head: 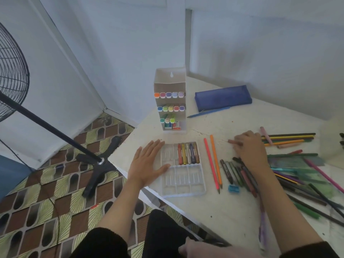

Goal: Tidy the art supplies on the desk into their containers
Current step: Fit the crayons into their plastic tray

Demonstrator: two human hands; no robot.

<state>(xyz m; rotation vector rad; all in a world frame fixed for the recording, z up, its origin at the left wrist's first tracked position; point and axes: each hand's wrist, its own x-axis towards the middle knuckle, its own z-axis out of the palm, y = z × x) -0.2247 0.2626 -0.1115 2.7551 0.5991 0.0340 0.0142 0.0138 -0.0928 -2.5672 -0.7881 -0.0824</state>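
A clear plastic crayon tray (183,180) lies on the white desk (219,207), with several crayons (188,153) in its upper right slots. My left hand (147,161) rests flat on the tray's left edge, fingers straight. My right hand (250,148) reaches over a row of loose crayons (236,172) and pinches a pinkish-brown crayon (232,141) on the desk. Two orange pencils (214,162) lie between the tray and the loose crayons. Many coloured pencils and pens (305,175) lie scattered on the right.
A white marker rack (170,101) with coloured markers stands behind the tray. A blue pencil case (222,97) and a blue pencil (208,112) lie at the back. A blue sharpener (233,189) sits near the crayons. A standing fan (55,127) is on the floor to the left.
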